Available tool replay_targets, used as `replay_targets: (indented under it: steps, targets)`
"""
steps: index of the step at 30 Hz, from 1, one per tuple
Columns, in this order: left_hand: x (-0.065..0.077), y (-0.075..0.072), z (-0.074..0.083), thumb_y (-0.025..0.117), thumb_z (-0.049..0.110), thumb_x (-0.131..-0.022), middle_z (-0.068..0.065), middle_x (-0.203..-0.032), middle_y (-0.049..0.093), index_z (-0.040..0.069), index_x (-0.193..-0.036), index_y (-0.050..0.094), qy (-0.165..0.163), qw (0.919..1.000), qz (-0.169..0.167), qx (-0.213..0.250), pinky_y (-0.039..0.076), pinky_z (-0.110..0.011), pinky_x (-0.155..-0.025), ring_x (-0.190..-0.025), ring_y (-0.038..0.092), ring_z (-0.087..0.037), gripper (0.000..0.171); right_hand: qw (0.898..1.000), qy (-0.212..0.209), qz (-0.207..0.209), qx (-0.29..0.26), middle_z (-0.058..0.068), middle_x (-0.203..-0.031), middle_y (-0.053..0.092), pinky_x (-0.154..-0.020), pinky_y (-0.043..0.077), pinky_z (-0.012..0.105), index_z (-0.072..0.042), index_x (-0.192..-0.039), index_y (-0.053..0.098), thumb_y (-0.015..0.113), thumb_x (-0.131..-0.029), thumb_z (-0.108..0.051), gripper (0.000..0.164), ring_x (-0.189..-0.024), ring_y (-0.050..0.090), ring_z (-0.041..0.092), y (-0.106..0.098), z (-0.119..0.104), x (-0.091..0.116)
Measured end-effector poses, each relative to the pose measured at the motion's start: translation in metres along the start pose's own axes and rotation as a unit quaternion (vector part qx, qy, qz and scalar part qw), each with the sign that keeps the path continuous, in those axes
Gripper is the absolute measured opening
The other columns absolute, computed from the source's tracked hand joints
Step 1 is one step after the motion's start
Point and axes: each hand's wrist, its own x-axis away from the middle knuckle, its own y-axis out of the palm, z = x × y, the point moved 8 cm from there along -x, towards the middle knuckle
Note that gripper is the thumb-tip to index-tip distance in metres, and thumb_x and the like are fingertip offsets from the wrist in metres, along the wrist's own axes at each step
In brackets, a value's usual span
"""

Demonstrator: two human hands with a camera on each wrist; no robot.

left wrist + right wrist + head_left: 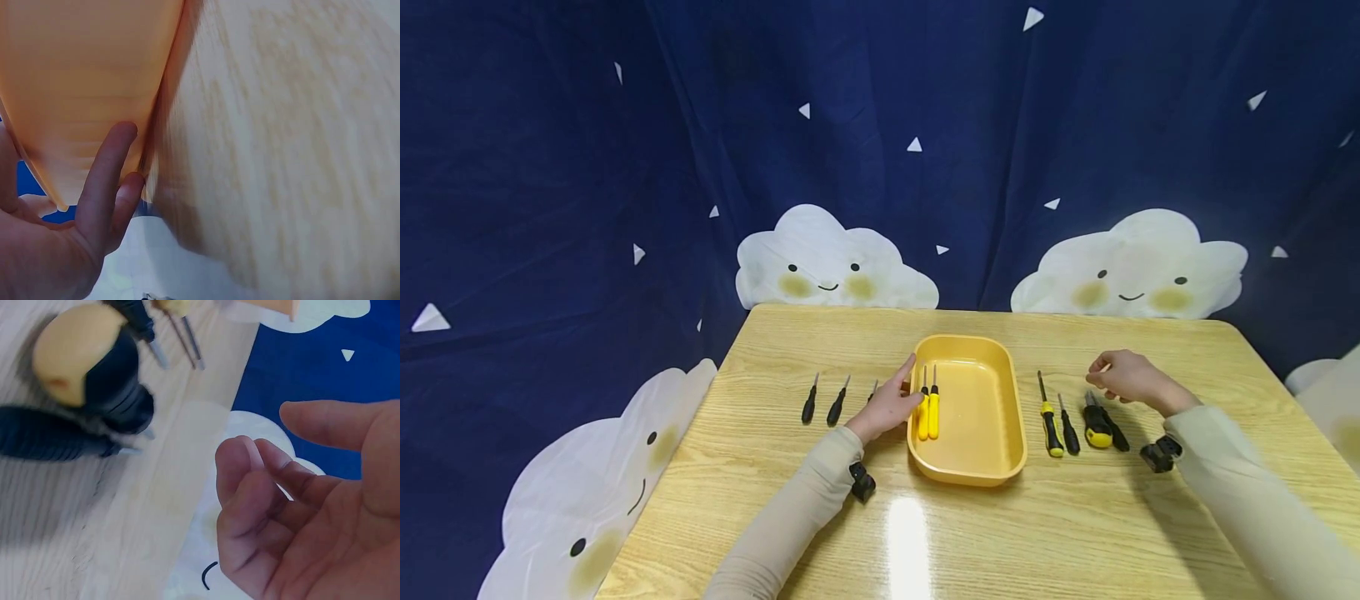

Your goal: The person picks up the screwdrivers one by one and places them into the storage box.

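At your far left, two black-handled screwdrivers (837, 408) lie with their handles toward you, probably for easy reaching; a third screwdriver (873, 388) is mostly hidden behind your left hand (887, 408). That hand grips the left wall of the yellow-orange tray (977, 417), fingers outside, thumb over the rim, apparently steadying it. Inside, two yellow-handled screwdrivers (934, 417) lie side by side along that wall. Rightward come a long black-and-yellow screwdriver (1050, 429), a slim black screwdriver (1070, 437), a stubby screwdriver (1098, 431) and another black screwdriver (1119, 433), all handle-nearest. Just above, your right hand (1131, 377) has loosely bent fingers, grasping nothing. The wood-grain tabletop (820, 333) shows glare; a navy curtain (865, 50) with smiling clouds hangs behind.
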Motion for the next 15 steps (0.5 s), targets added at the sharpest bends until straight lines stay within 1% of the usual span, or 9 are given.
replay_targets:
  steps: [2, 4, 7, 9, 11, 15]
  targets:
    - [0.001, 0.0, 0.0, 0.054, 0.018, -0.093, -0.014, -0.115, 0.054, 0.033, -0.153, 0.013, -0.002, 1.0, -0.001, 0.001, 0.055, -0.034, -0.06, -0.074, 0.058, -0.018, 0.074, 1.0, 0.005, -0.008, 0.002, 0.015, -0.09, 0.059, -0.058, 0.048, 0.037, 0.01, -0.111, 0.05, 0.051, -0.096, -0.019, 0.033, -0.073, 0.057, 0.025, 0.002, 0.006, 0.001]
    - [0.0, 0.0, -0.001, 0.054, 0.019, -0.093, -0.014, -0.115, 0.054, 0.034, -0.152, 0.013, -0.004, 1.0, -0.001, 0.002, 0.055, -0.034, -0.059, -0.072, 0.057, -0.017, 0.074, 1.0, 0.01, -0.017, -0.002, 0.014, -0.083, 0.058, -0.055, 0.046, 0.036, 0.011, -0.111, 0.049, 0.052, -0.094, -0.016, 0.032, -0.068, 0.055, 0.023, 0.005, 0.011, 0.002]
    - [0.0, 0.0, -0.001, 0.055, 0.018, -0.093, -0.014, -0.116, 0.054, 0.034, -0.152, 0.013, -0.003, 1.0, 0.0, 0.002, 0.055, -0.032, -0.06, -0.076, 0.059, -0.017, 0.074, 0.999, 0.021, -0.028, -0.01, 0.009, -0.069, 0.053, -0.05, 0.04, 0.032, 0.012, -0.113, 0.047, 0.052, -0.091, -0.012, 0.033, -0.058, 0.047, 0.018, 0.01, 0.019, 0.003]
    - [-0.001, -0.001, -0.001, 0.055, 0.018, -0.093, -0.015, -0.116, 0.055, 0.034, -0.152, 0.013, -0.002, 1.0, 0.001, 0.002, 0.055, -0.031, -0.06, -0.079, 0.06, -0.018, 0.074, 0.999, 0.02, -0.03, -0.012, 0.006, -0.063, 0.049, -0.047, 0.037, 0.03, 0.013, -0.113, 0.046, 0.052, -0.089, -0.009, 0.034, -0.053, 0.042, 0.015, 0.012, 0.023, 0.004]
    - [-0.001, 0.0, -0.001, 0.055, 0.018, -0.093, -0.015, -0.116, 0.055, 0.034, -0.152, 0.013, -0.002, 1.0, 0.001, 0.002, 0.055, -0.03, -0.061, -0.081, 0.06, -0.018, 0.074, 0.999, 0.021, -0.031, -0.011, 0.004, -0.06, 0.047, -0.046, 0.036, 0.029, 0.014, -0.113, 0.046, 0.053, -0.088, -0.008, 0.034, -0.05, 0.039, 0.013, 0.014, 0.027, 0.004]
    - [-0.001, 0.0, -0.001, 0.055, 0.018, -0.093, -0.014, -0.116, 0.055, 0.034, -0.152, 0.013, -0.003, 1.0, 0.001, 0.001, 0.055, -0.031, -0.061, -0.081, 0.06, -0.019, 0.074, 0.999, 0.022, -0.034, -0.003, 0.002, -0.057, 0.045, -0.045, 0.035, 0.027, 0.013, -0.111, 0.046, 0.055, -0.088, -0.007, 0.032, -0.048, 0.037, 0.012, 0.019, 0.034, 0.006]
